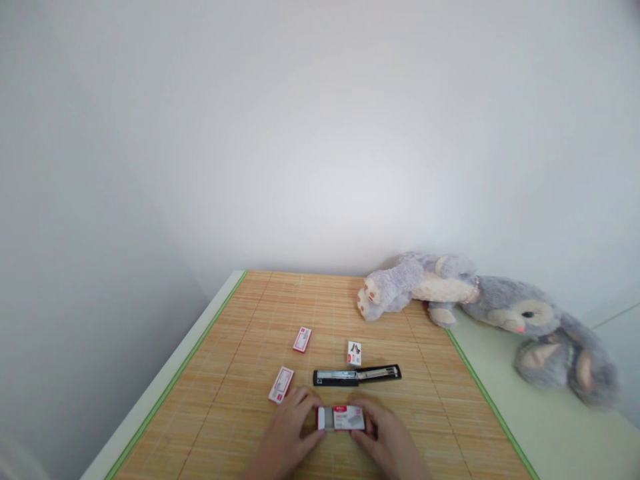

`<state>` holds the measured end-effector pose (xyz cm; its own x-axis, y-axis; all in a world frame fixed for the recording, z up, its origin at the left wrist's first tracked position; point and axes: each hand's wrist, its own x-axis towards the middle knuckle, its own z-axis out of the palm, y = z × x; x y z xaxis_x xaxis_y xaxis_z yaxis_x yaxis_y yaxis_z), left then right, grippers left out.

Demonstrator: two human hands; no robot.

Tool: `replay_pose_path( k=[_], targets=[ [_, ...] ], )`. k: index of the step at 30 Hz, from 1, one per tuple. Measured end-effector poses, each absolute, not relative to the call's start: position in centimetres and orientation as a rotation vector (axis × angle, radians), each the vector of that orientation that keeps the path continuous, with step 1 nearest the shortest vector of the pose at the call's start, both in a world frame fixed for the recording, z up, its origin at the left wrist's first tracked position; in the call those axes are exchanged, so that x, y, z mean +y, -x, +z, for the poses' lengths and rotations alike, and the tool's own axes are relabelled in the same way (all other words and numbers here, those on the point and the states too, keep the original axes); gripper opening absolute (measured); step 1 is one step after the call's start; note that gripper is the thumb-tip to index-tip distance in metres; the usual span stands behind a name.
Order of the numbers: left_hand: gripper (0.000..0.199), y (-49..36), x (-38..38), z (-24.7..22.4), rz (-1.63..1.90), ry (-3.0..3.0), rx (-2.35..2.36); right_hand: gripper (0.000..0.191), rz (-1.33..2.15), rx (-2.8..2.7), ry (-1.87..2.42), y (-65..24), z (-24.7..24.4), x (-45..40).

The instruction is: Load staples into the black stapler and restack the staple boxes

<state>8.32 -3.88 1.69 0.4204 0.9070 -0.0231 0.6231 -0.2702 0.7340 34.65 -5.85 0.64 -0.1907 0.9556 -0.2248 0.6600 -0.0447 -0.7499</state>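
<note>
Between my two hands is a small white and red staple box (349,418), its inner tray slid part way out to the left with grey staples showing. My left hand (290,430) pinches the tray's left end between thumb and fingers. At the other end, my right hand (385,437) grips the printed sleeve. Just beyond them lies a black stapler (336,378), opened out flat with its metal rail showing. A small white box (354,354) with a dark picture stands behind the stapler.
Two more red-edged white boxes lie to the left, one nearer box (281,385) and one farther box (302,339). A grey plush rabbit (445,287) stretches along the back right, over the edge of the bamboo mat (235,373). A wall (320,147) rises behind.
</note>
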Motion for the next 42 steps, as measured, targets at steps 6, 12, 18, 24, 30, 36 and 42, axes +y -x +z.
replay_pose_path(
  k=[6, 12, 18, 24, 30, 36, 42],
  targets=[
    [0.076, -7.5, -3.9, -0.2, 0.717, -2.022, 1.413, 0.052, 1.061, -1.813, 1.654, -33.7, 1.3, -4.4],
    [0.075, -9.7, -3.6, -2.2, 0.77, -2.042, 1.522, 0.037, 0.989, -1.662, 1.638, -28.9, 0.6, -1.7],
    [0.079, -9.6, -3.6, -2.8, 0.777, -2.054, 1.547, 0.028, 0.948, -1.527, 1.631, -26.3, -0.8, -0.3],
    [0.084, -9.2, -4.2, -2.6, 0.812, -2.051, 1.531, 0.02, 0.908, -1.654, 1.546, -26.4, 2.2, 0.6],
    [0.041, -8.3, -4.9, -1.0, 0.707, -2.068, 1.448, 0.012, 0.895, -2.112, 1.511, -28.6, 4.7, -0.9],
    [0.028, -8.3, -4.5, -0.2, 0.671, -2.04, 1.439, 0.016, 0.857, -2.323, 1.644, -28.8, 3.7, -1.3],
    [0.028, -8.2, -4.3, -0.5, 0.645, -2.031, 1.46, 0.02, 0.902, -2.269, 1.669, -28.1, 3.8, -1.0]
  ],
)
